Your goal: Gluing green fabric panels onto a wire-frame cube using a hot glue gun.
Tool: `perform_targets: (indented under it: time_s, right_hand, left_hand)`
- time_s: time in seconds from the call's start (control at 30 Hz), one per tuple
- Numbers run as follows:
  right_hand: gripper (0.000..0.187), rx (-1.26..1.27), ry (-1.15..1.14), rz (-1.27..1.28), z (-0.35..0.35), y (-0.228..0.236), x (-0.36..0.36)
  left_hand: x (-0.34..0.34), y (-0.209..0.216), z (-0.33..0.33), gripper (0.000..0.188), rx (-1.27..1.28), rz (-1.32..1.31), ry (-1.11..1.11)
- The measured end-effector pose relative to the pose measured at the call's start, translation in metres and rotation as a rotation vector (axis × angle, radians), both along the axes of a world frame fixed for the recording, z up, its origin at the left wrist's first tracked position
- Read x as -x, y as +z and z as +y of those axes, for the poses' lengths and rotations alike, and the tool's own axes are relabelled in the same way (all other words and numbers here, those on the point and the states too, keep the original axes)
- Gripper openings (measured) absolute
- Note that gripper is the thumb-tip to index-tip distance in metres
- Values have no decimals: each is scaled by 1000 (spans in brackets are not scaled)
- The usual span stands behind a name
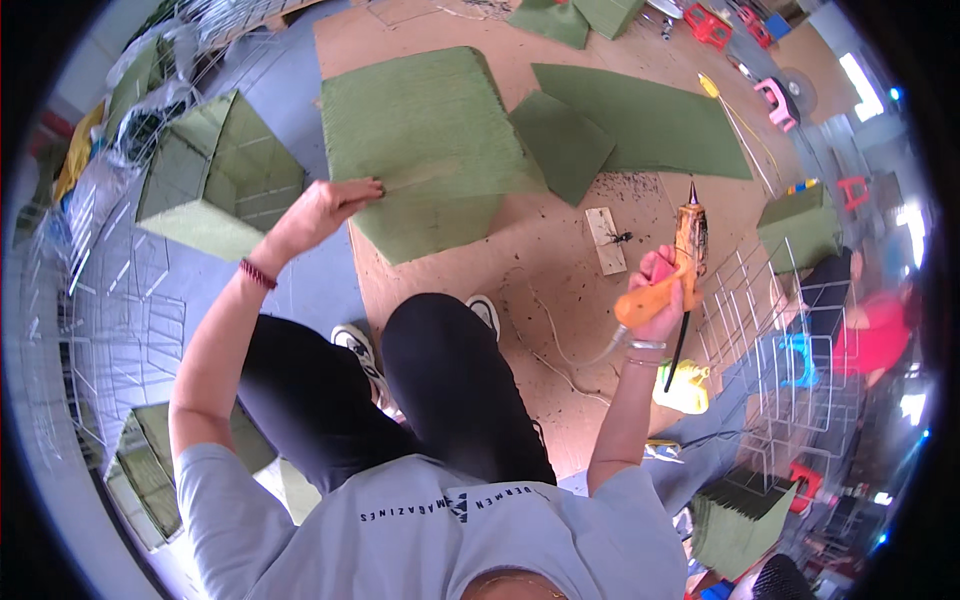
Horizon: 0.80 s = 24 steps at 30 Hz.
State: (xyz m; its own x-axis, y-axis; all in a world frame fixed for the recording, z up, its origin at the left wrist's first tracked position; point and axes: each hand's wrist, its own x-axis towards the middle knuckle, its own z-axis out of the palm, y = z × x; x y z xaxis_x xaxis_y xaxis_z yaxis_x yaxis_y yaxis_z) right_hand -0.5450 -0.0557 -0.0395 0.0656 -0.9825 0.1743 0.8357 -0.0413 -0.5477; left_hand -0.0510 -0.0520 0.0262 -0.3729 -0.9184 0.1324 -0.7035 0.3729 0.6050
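Note:
My right hand [655, 300] is wrapped round an orange glue gun [690, 240], its dark-stained nozzle pointing away from me. A black glue stick [678, 350] sticks out of its back end. In front of my knees, on brown board, rests a large green woven-looking box [420, 130]; its inside is hidden. My left hand [320, 215] is at the box's left edge, with the fingers pinched together on the green material. A paler band runs across the box from those fingertips.
Flat green panels [650, 120] lie beyond the box. A small glue-spotted white plate [605, 240] is near the glue gun. A green open box [220, 175] stands at left, wire frames [760, 330] at right. Another person in red [875, 335] is at far right.

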Motion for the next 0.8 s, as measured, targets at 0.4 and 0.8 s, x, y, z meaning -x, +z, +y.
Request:
perform_targets:
  time_s: [0.4,0.8]
  right_hand:
    - [32,130,475,943,63,-11,-199]
    - [34,219,357,1017,57,-13,-249]
  left_hand:
    - [-33,-12,-8,19,-144,297,168]
    - [-40,-18,-7,19,-246,515,133]
